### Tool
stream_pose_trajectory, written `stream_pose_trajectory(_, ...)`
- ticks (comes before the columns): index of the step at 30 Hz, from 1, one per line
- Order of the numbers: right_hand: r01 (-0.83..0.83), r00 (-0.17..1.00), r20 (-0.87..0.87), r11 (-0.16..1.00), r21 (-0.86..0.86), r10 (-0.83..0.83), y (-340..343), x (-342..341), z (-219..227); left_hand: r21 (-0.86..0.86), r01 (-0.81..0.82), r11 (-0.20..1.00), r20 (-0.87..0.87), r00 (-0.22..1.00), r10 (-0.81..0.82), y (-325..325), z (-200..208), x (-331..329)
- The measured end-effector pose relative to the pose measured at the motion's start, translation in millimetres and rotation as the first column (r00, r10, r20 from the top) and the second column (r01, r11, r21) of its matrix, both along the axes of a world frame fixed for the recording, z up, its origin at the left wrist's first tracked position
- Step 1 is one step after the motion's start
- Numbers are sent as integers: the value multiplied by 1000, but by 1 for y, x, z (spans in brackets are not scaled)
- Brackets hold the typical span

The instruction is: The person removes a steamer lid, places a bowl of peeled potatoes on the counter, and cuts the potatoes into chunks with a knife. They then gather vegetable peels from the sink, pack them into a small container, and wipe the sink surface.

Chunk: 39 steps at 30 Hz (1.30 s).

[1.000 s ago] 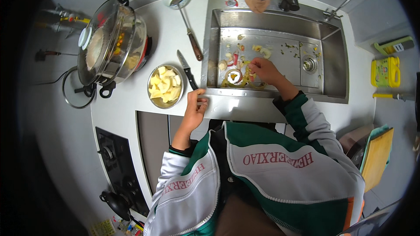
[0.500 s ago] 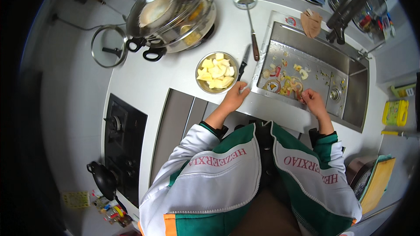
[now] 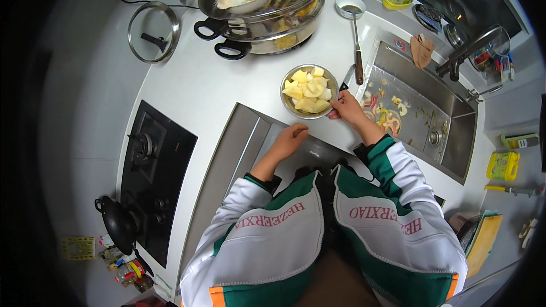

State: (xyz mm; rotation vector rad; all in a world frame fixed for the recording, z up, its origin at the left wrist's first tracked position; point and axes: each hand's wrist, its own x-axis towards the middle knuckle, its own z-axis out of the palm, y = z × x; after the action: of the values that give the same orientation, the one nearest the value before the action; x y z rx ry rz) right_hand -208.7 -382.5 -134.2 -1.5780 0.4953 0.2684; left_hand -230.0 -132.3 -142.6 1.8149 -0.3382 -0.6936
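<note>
A steel bowl (image 3: 284, 105) of peeled, pale yellow chunks (image 3: 307, 90) sits on the counter. My right hand (image 3: 348, 108) is closed on its right rim, thumb and fingers at the edge. Beside that rim lies a knife (image 3: 344, 84) with a black handle; my right hand hides the handle's end. My left hand (image 3: 289, 141) hovers at the counter's front edge, just below the bowl. Its fingers are loosely curled, and I see nothing in them. Peelings and scraps (image 3: 387, 122) lie in the steel sink (image 3: 418, 59) to the right.
Behind the bowl stands a large steamer (image 3: 273, 37) with a glass lid. A wooden-handled utensil (image 3: 358, 65) rests in a small white bowl (image 3: 347, 0). The faucet (image 3: 463, 59) reaches over the sink. At left are a black gas stove (image 3: 159, 176) and a wok (image 3: 116, 224).
My right hand has left the scraps in the sink and moved left to the steel bowl's rim. My left hand has drawn back from beside the knife. The view has shifted.
</note>
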Motion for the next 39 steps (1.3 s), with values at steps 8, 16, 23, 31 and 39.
stream_pose_trajectory(8, 38, 998, 52, 989, 143, -46, 82, 33, 9, -92, -302, 949, -174, 943, 283, 68, -15, -14)
stream_pose_trajectory(16, -66, 994, 104, 926, 372, 29, 185, 94, -9, -66, -410, 909, -230, 893, 386, 115, -19, -45)
stream_pose_trajectory(23, 109, 811, 558, 894, -435, 172, 145, 65, -21, -12, -410, 912, -248, 885, 395, 138, -28, -62)
stream_pose_trajectory(31, 204, 964, 258, 454, -867, 58, 23, -15, -20, -18, -281, 959, -197, 942, 272, 116, -43, -48)
stream_pose_trajectory(39, 257, 934, 342, 856, -449, -101, -1, -49, -13, -116, -99, 988, -167, 983, 79, 27, 3, -7)
